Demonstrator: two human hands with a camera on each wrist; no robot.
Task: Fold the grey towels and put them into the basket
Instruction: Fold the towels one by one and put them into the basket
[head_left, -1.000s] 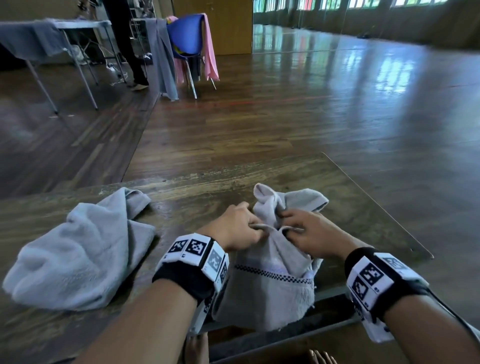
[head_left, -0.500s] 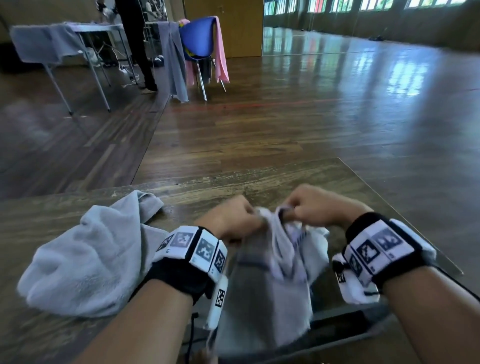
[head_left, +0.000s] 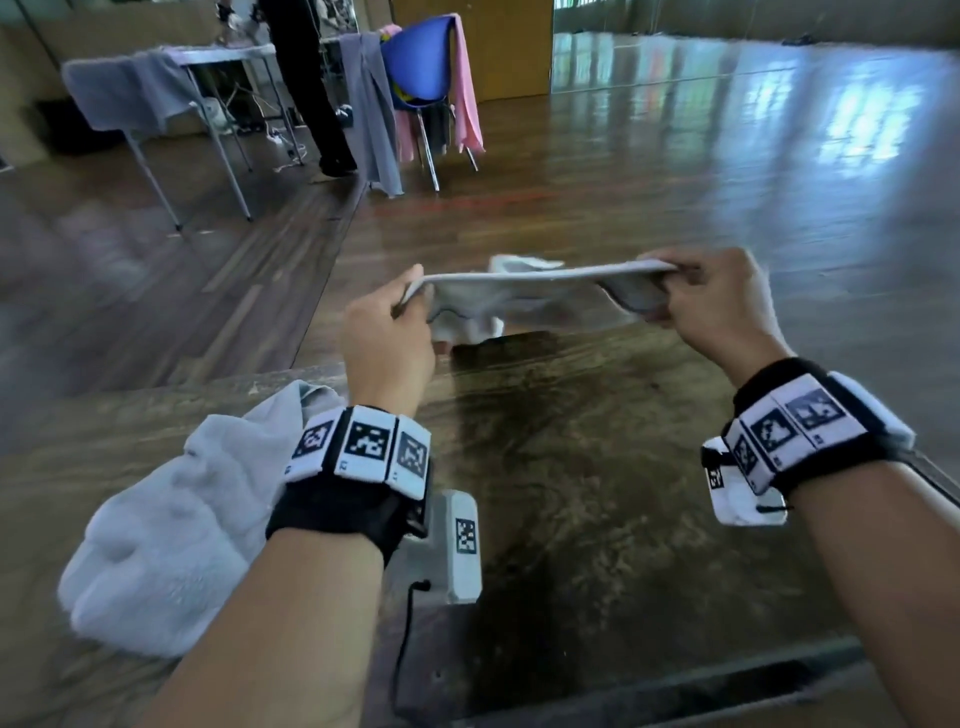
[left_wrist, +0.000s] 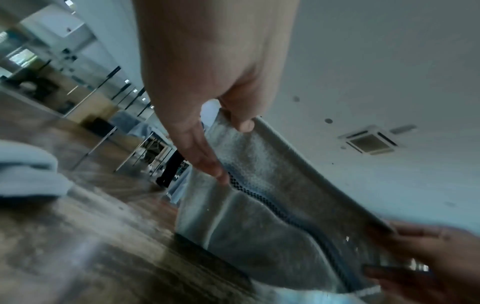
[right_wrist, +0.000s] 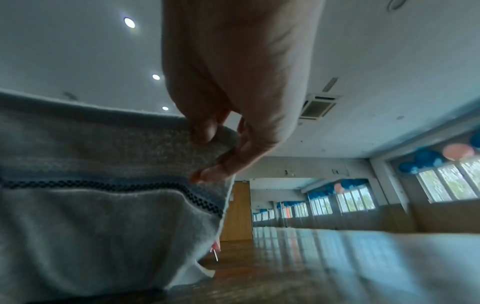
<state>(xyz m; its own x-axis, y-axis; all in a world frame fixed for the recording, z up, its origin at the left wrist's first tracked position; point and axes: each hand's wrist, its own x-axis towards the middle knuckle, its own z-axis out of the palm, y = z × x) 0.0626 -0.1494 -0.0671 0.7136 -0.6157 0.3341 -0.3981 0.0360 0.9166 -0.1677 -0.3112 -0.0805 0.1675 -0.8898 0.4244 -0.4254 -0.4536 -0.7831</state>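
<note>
A grey towel (head_left: 524, 291) with a dark checked stripe hangs stretched between both hands above the far part of the wooden table (head_left: 597, 493). My left hand (head_left: 400, 312) pinches its left top corner, and my right hand (head_left: 680, 291) pinches the right top corner. In the left wrist view the towel (left_wrist: 259, 185) drapes down from thumb and fingers (left_wrist: 244, 123). The right wrist view shows the towel (right_wrist: 103, 164) pinched at its corner. A second grey towel (head_left: 171, 530) lies crumpled on the table's left side. No basket is in view.
The table's far edge runs just behind the raised towel, its right edge beside my right wrist. Beyond lies open wooden floor, with a blue chair (head_left: 415, 67) draped in cloths, a folding table (head_left: 208, 67) and a standing person (head_left: 306, 78) at the back left.
Both hands have lifted the towel off the table and drawn apart, spreading its top edge taut. The crumpled towel on the left has stayed put.
</note>
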